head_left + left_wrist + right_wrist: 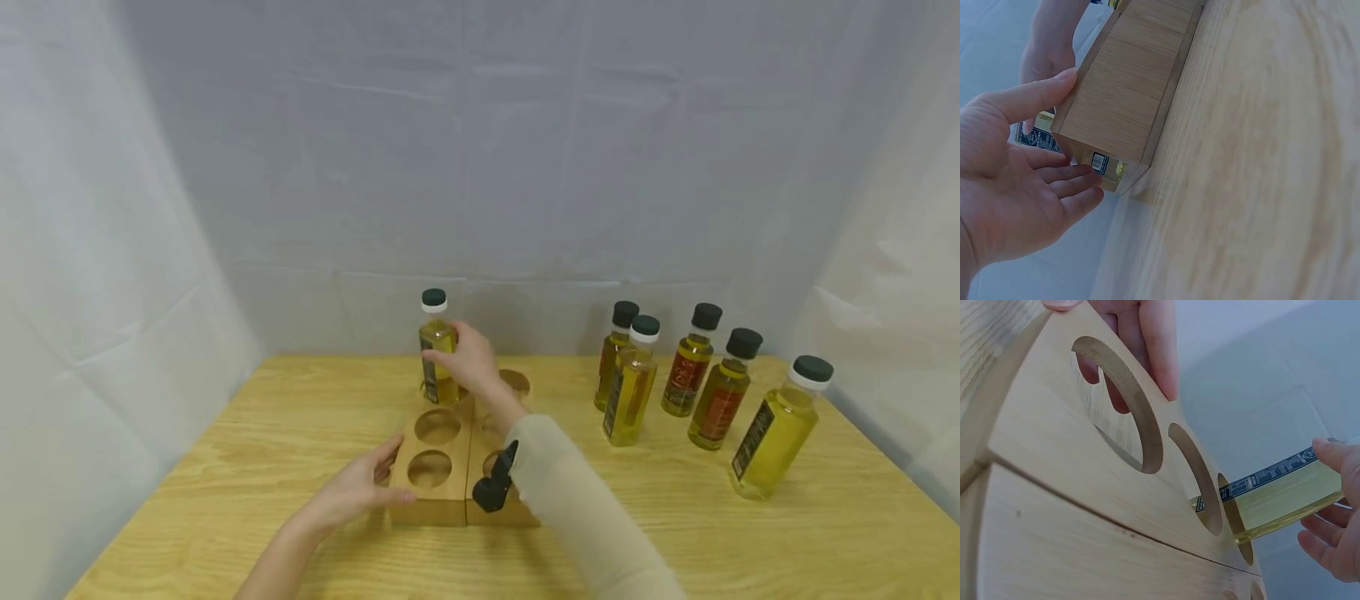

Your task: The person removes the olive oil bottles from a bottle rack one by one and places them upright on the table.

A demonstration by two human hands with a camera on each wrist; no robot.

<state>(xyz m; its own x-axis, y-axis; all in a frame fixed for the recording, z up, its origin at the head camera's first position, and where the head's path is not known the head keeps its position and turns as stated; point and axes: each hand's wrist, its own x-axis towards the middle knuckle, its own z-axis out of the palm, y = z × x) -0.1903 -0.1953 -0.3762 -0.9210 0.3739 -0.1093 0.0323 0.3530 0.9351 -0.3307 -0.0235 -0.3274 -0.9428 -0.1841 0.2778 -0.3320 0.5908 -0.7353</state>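
A bottle of yellow oil (438, 358) with a dark green cap and white collar stands at the far left hole of a wooden bottle rack (427, 512). My right hand (474, 360) grips its body, the thumb in front. From the right wrist, the bottle's lower end (1254, 519) shows inside the round hole. My left hand (360, 492) rests at the rack's near left corner, its thumb on the front edge and relaxed fingers (1075, 187) along the left side. The nearer left holes have no bottles; my right forearm partly hides the right row.
Several oil bottles stand upright on the right: a green-capped one (631, 392), red-labelled ones with black caps (686, 371), and a larger green-capped one (776, 437) nearest the right edge. White sheeting (450, 167) hangs behind the wood-grain table (300, 417) and at its sides.
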